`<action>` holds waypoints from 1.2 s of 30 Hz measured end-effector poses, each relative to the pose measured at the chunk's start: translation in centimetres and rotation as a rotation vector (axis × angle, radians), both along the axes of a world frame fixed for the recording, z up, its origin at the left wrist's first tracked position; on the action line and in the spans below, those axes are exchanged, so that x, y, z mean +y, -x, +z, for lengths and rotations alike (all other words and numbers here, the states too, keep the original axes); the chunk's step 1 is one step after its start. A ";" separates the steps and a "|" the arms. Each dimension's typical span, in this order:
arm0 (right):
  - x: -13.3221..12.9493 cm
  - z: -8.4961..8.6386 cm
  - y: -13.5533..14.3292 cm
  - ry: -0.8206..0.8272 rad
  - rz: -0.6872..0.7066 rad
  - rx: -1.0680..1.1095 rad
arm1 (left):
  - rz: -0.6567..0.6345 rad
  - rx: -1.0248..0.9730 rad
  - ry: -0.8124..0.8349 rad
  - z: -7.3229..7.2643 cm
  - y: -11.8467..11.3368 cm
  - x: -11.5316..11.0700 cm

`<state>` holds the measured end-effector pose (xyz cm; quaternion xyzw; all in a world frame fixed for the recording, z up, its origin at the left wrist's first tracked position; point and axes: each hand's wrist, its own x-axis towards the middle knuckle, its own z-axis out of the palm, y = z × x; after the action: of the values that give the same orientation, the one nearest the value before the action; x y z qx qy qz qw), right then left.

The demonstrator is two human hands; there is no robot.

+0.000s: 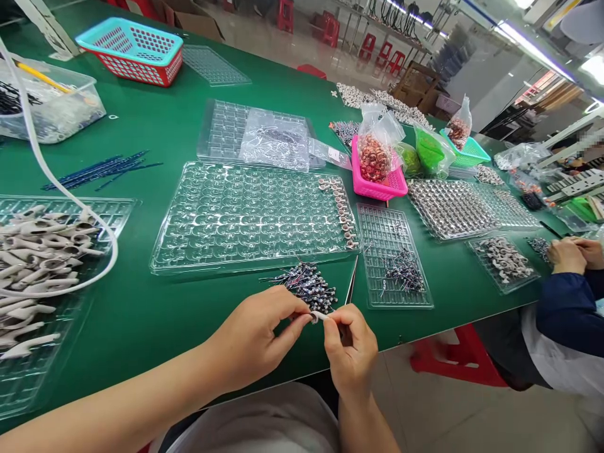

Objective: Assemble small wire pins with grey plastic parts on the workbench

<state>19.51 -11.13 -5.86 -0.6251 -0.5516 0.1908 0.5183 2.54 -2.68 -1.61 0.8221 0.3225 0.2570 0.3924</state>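
Observation:
Both my hands meet low in the middle of the view, around a small pale curved piece (pixel 319 316). My left hand (pixel 268 327) pinches its left end between thumb and finger. Its other end sits between the thumb and index finger of my right hand (pixel 352 345). Just beyond my fingertips lies a pile of small dark components with thin leads (pixel 309 286). Tweezers (pixel 352 281) rest on the table beside that pile. A large clear moulded tray (pixel 245 217) lies farther back, with a column of pale pieces (pixel 343 211) along its right side.
The green table (pixel 141 314) bears a tray heaped with pale pieces (pixel 38 258) at left, under a white cable (pixel 44 160). A pink basket (pixel 377 185) and a small parts tray (pixel 396 258) stand to the right. A co-worker's hands (pixel 573 253) are at far right.

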 end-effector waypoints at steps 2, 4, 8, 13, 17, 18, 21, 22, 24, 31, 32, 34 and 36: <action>0.0 0.0 0.0 0.000 0.008 -0.001 | -0.009 0.003 0.002 0.2 0.0 0.0; 0.0 0.0 -0.1 0.001 0.014 0.003 | -0.013 -0.003 0.028 0.4 0.0 0.0; 0.0 0.1 -0.1 0.007 0.013 0.024 | -0.009 -0.022 0.140 0.8 -0.2 0.1; 0.0 0.2 -0.1 0.000 0.012 0.064 | -0.016 -0.019 0.245 1.1 -0.3 0.2; 0.0 0.1 -0.1 -0.007 0.008 0.111 | -0.014 -0.003 0.284 1.4 -0.2 0.5; -0.1 0.1 -0.1 -0.007 0.000 0.124 | -0.005 0.005 0.292 1.5 -0.1 0.6; -0.1 -0.1 -0.2 0.004 -0.021 0.155 | 0.041 0.023 0.313 1.6 0.1 1.0; -0.1 -0.1 -0.2 0.008 -0.025 0.158 | 0.056 0.020 0.322 1.6 0.2 1.1; -0.1 -0.1 -0.2 0.012 -0.034 0.150 | 0.069 -0.002 0.344 1.5 0.2 1.3; -0.1 0.2 -0.3 -0.022 0.028 -0.037 | -0.017 -0.081 0.425 1.0 -0.5 0.5; -0.2 0.2 -0.5 -0.045 0.044 -0.069 | -0.022 -0.070 0.408 1.1 -0.6 0.2; -0.1 0.2 -0.9 -0.078 0.084 -0.122 | -0.021 -0.059 0.365 1.4 -0.7 -0.2; 0.3 -0.1 -1.5 -0.107 0.110 -0.174 | 0.010 -0.040 0.286 2.0 -0.3 -0.1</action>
<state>20.98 -10.81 -5.93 -0.5795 -0.6373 0.1342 0.4899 2.80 -2.81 0.38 0.7509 0.3519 0.2268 0.5108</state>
